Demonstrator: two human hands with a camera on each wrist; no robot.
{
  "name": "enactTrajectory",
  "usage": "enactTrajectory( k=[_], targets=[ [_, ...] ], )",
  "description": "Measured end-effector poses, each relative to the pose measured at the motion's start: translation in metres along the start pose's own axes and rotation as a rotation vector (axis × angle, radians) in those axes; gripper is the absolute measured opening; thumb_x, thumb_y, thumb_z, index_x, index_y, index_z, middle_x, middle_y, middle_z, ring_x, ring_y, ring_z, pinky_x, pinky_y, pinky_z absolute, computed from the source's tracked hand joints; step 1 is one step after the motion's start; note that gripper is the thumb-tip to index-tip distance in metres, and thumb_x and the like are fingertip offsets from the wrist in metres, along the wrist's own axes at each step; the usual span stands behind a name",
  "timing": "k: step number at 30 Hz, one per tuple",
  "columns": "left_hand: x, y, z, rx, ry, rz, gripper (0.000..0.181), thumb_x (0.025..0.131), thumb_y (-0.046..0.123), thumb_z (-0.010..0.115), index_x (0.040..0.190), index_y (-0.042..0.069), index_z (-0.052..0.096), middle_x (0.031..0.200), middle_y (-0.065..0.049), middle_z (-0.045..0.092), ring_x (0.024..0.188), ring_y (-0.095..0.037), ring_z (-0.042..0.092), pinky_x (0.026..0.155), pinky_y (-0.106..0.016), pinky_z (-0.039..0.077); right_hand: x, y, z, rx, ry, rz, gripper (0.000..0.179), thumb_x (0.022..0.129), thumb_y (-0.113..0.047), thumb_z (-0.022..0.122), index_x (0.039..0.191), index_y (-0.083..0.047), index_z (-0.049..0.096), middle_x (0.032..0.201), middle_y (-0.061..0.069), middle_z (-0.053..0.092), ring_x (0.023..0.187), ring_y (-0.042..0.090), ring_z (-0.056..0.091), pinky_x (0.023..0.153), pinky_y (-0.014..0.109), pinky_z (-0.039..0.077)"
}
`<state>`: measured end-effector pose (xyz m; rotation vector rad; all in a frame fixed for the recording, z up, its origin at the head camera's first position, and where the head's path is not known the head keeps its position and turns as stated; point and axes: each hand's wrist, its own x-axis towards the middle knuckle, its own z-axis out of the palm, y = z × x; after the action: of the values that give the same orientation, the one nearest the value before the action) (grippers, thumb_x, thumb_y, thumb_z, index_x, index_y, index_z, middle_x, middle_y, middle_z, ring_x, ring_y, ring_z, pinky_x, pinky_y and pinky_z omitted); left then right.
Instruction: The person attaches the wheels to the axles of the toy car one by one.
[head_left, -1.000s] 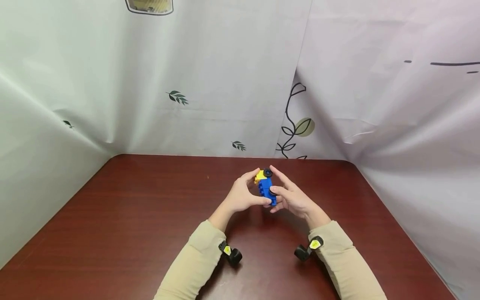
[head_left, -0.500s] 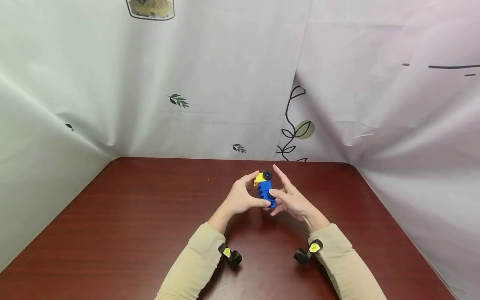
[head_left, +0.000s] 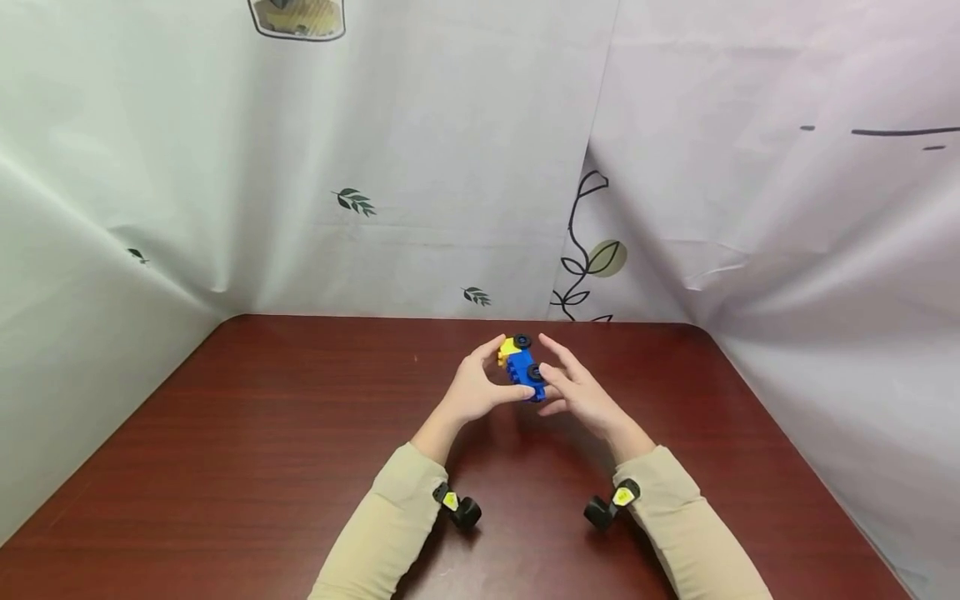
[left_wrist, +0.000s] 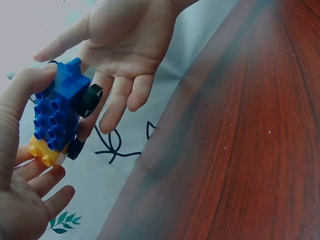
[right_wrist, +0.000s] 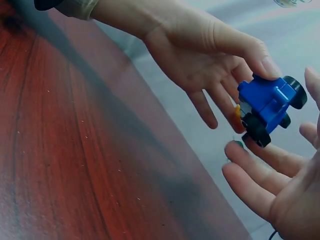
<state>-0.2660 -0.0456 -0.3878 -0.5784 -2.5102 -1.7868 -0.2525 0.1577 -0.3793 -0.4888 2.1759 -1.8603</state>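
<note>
A small toy car (head_left: 521,367) built of blue and yellow studded bricks is held up over the far part of the table. My left hand (head_left: 472,387) grips it between thumb and fingers, the thumb on the blue end and the fingers by the yellow end. Black wheels (right_wrist: 257,131) stick out from its sides, and the studs face the left wrist camera. Close on the car's right side is my right hand (head_left: 588,402), fingers spread and loosely bent, the thumb tip right at a wheel. In the left wrist view its palm (left_wrist: 125,55) lies open behind the car.
A reddish-brown wooden table (head_left: 262,450) spreads beneath both hands. Pale cloth (head_left: 450,125) printed with leaves and vines hangs along its far and side edges. Black wrist cameras (head_left: 467,513) sit at both sleeve cuffs.
The car and left hand have shifted slightly left and up, and the car has turned a little, showing more of the lower wheel. The right index finger first lifted away, then lowered slightly.
</note>
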Motion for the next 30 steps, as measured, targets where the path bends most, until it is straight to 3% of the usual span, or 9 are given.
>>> enactTrajectory(
  k=[5, 10, 21, 26, 30],
  targets=[
    [0.001, 0.000, -0.003, -0.024, 0.037, -0.035, 0.097, 0.070, 0.045, 0.080, 0.148, 0.013, 0.032, 0.147, -0.008, 0.041, 0.131, -0.029, 0.044, 0.102, -0.048, 0.044, -0.001, -0.003, -0.005, -0.102, 0.059, -0.079, 0.058, 0.096, -0.029, 0.054, 0.148, -0.023, 0.029, 0.135, 0.023, 0.049, 0.103, 0.028, 0.064, 0.080, 0.042, 0.057],
    [0.004, -0.003, -0.005, -0.073, 0.053, -0.040, 0.095, 0.072, 0.046, 0.078, 0.148, 0.012, 0.032, 0.142, -0.010, 0.046, 0.124, -0.027, 0.053, 0.098, -0.041, 0.048, -0.004, -0.009, -0.005, -0.179, 0.097, -0.189, 0.058, 0.089, -0.019, 0.066, 0.141, -0.025, 0.042, 0.133, 0.015, 0.053, 0.108, 0.034, 0.060, 0.083, 0.041, 0.056],
    [0.002, -0.004, -0.008, -0.107, 0.096, -0.127, 0.090, 0.074, 0.049, 0.076, 0.145, 0.011, 0.036, 0.141, -0.009, 0.046, 0.121, -0.027, 0.053, 0.095, -0.042, 0.050, -0.010, -0.018, 0.006, -0.358, 0.165, -0.343, 0.053, 0.082, -0.017, 0.074, 0.131, -0.020, 0.056, 0.121, 0.007, 0.060, 0.098, 0.023, 0.063, 0.077, 0.029, 0.056],
    [0.004, -0.002, -0.009, -0.103, 0.091, -0.149, 0.089, 0.074, 0.050, 0.075, 0.145, 0.012, 0.038, 0.134, -0.009, 0.052, 0.118, -0.025, 0.053, 0.095, -0.041, 0.051, -0.010, -0.024, 0.009, -0.428, 0.196, -0.435, 0.047, 0.081, -0.008, 0.073, 0.126, -0.005, 0.059, 0.122, 0.012, 0.060, 0.097, 0.028, 0.064, 0.078, 0.040, 0.057],
    [0.004, -0.001, -0.009, -0.098, 0.086, -0.159, 0.088, 0.074, 0.051, 0.075, 0.144, 0.011, 0.039, 0.134, -0.010, 0.052, 0.117, -0.025, 0.054, 0.095, -0.040, 0.051, -0.009, -0.023, 0.009, -0.445, 0.214, -0.445, 0.046, 0.081, -0.006, 0.073, 0.125, -0.003, 0.060, 0.125, 0.014, 0.059, 0.098, 0.030, 0.064, 0.079, 0.046, 0.056]
  ],
)
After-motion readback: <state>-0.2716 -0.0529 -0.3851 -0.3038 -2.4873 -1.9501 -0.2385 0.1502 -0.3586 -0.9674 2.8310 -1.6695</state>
